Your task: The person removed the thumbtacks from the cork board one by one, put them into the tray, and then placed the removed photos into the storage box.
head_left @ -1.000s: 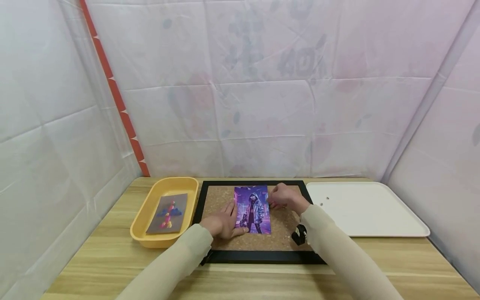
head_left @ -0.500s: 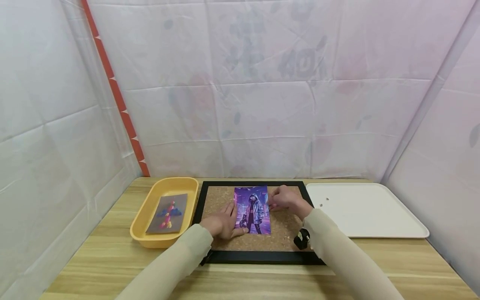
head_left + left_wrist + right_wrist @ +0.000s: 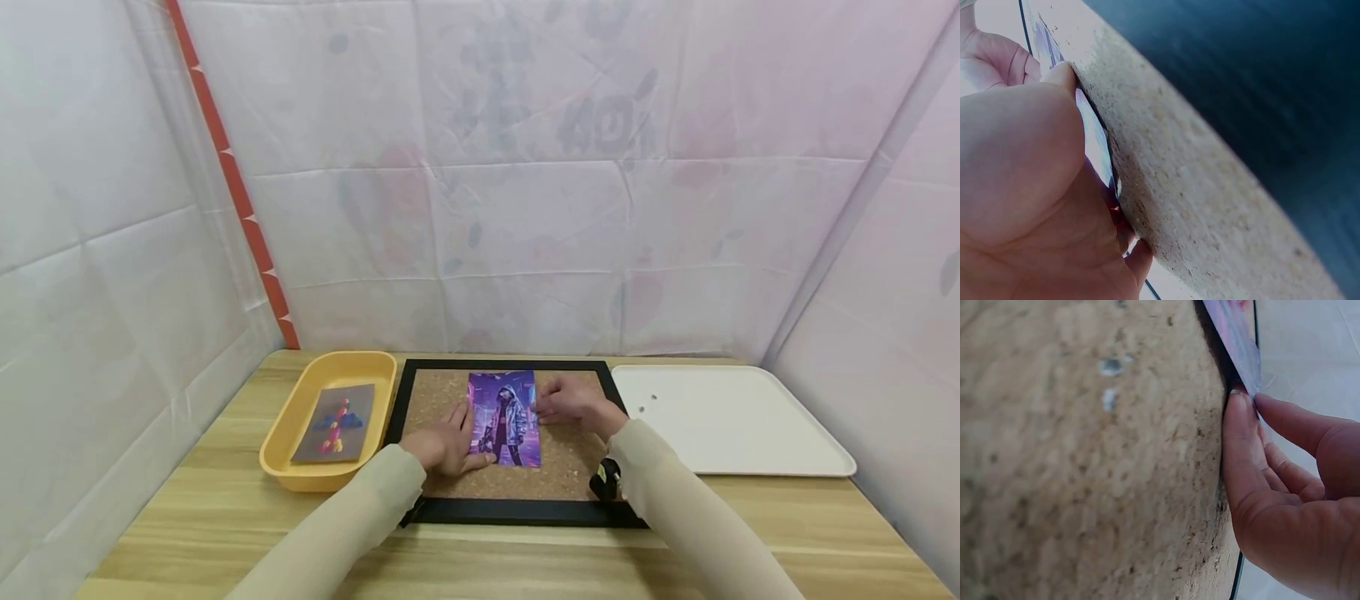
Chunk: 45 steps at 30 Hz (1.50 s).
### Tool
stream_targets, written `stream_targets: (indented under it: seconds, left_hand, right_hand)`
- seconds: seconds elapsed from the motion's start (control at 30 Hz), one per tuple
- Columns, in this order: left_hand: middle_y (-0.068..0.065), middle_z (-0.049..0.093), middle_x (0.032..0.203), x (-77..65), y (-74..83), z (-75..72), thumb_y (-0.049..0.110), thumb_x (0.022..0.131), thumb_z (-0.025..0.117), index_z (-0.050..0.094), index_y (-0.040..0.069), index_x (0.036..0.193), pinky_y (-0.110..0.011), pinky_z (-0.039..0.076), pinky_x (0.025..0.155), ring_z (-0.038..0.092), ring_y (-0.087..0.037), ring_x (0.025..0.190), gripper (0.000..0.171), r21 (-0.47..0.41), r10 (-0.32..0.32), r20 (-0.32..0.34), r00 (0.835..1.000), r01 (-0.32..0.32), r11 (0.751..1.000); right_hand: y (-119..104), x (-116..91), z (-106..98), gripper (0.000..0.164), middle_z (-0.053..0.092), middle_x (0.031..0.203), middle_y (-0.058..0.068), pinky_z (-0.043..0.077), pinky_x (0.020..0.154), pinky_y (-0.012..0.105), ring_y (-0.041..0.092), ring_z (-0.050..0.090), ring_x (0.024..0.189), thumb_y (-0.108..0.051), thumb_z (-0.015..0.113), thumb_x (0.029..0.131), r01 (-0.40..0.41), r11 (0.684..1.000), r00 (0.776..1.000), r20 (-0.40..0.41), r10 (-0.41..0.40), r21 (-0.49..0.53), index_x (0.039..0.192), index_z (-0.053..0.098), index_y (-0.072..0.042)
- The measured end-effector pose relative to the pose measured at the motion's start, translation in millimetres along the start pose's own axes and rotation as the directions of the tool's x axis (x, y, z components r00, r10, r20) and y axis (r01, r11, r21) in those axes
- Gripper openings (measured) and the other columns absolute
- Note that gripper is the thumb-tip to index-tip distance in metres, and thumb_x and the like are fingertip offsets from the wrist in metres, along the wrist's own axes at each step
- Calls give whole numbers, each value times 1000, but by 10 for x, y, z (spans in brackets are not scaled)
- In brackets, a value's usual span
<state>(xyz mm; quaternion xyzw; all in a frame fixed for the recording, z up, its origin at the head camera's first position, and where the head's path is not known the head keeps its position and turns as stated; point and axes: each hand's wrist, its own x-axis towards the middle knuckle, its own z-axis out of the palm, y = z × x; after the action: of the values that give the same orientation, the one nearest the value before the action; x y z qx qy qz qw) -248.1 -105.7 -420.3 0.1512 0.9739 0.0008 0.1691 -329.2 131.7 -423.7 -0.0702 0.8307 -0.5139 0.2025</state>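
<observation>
A purple picture card (image 3: 513,421) of a hooded figure lies on the cork board (image 3: 570,467). My left hand (image 3: 447,446) rests at its left side, fingers extended along the edge and thumb over the lower left corner. In the left wrist view, the left hand (image 3: 1041,162) presses close to the cork. On the opposite side, my right hand (image 3: 570,400) pinches the card's right edge. The right wrist view shows the card edge (image 3: 1241,356) between thumb and index finger of the right hand (image 3: 1297,506), tipped up off the cork with a dark gap beneath.
A black frame (image 3: 525,512) borders the board. To the left stands a yellow tray (image 3: 273,454) with a grey card (image 3: 315,442) inside. A white tray (image 3: 750,425) at right bears a few tiny pieces (image 3: 654,397). Pale curtains surround the wooden table (image 3: 187,533).
My right hand has shifted slightly down along the card's right edge, its fingers now pinching it. The left hand and the card stay in place.
</observation>
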Motion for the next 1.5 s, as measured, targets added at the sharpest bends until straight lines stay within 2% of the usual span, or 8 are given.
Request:
stream_targets:
  seconds: [0.2,0.47,0.63,0.83,1.07,1.27,1.33,1.5]
  left_hand:
    - [-15,10,171,-10,-26,-14,64,102,42,18,2,163,-41,20,126,10,-30,158,90,0,21,6,1000,-21,1000]
    - [-13,10,172,26,-15,17,65,102,42,18,3,163,-41,21,126,11,-28,158,90,-7,13,9,1000,-13,1000]
    - [-12,11,172,21,5,4,66,101,44,19,4,163,-41,21,126,13,-28,158,91,10,-17,11,1000,17,1000]
    - [-13,14,171,-3,39,-22,68,101,42,23,4,163,-39,23,125,16,-28,157,91,63,4,-11,1000,-3,998]
    - [-12,28,167,1,-15,26,70,98,46,31,6,161,-46,29,123,29,-30,152,91,126,25,-106,994,-11,992]
    - [-12,36,163,-101,-84,-22,64,99,52,46,13,155,-54,32,120,37,-34,148,76,105,66,-227,972,-43,994]
    - [-10,41,161,-135,-108,-43,59,100,55,51,14,152,-55,32,119,40,-34,146,69,87,75,-248,966,-55,995]
    - [-9,51,153,-193,-177,-78,49,101,61,57,14,146,-55,36,116,48,-34,140,58,108,106,-291,951,-78,991]
  right_hand:
    - [12,24,22,9,72,86,8,62,72,29,13,69,72,-2,67,97,-37,999,998,-52,36,-17,92,72,4]
    - [-6,36,21,9,72,89,8,62,75,30,14,68,73,-2,66,98,-84,996,995,-63,83,-16,92,71,2]
    - [-22,22,18,10,72,88,8,62,76,31,14,69,73,-4,66,99,-81,996,995,-56,80,-24,92,70,3]
    - [-16,-7,7,11,72,85,8,62,73,30,13,68,70,-2,68,97,-52,998,998,-34,51,-19,86,68,1]
    - [0,19,15,10,72,83,7,62,72,28,13,68,70,-2,68,97,-49,999,998,-26,49,1,88,69,2]
    - [14,20,20,9,71,83,7,62,71,29,13,67,70,0,67,97,-29,1000,999,-34,30,12,88,68,3]
    - [14,13,31,9,72,83,8,62,71,30,14,67,71,1,67,96,-15,1000,999,-46,15,8,88,68,4]
    - [7,-29,45,7,72,85,10,62,72,31,15,68,72,1,67,95,-8,1000,998,-59,7,-7,91,68,6]
